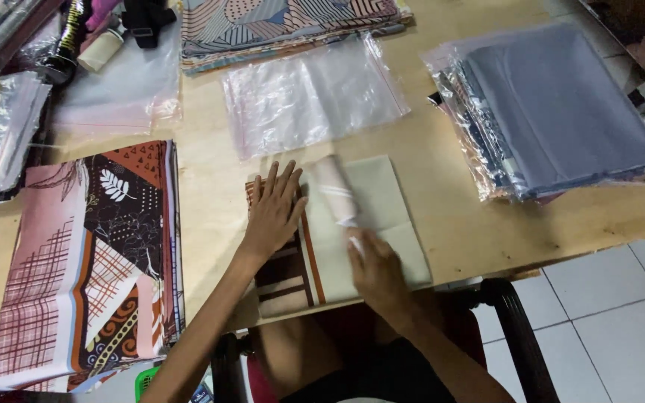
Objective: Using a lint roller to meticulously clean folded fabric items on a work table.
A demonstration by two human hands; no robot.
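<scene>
At table centre, one folded cloth; left hand flat, fingers spread, right hand pressed on it, blurred. One empty plastic bag at twelve o'clock; two fabric stacks at nine and two.

Desk: light wood, with things all over it.
Cloth pile: pink, brown and orange patterns, on the left.
Clear bag: flat, in the middle at the back.
Bagged pile: grey-blue cloth on top, on the right.
Floor: white tiles.
</scene>
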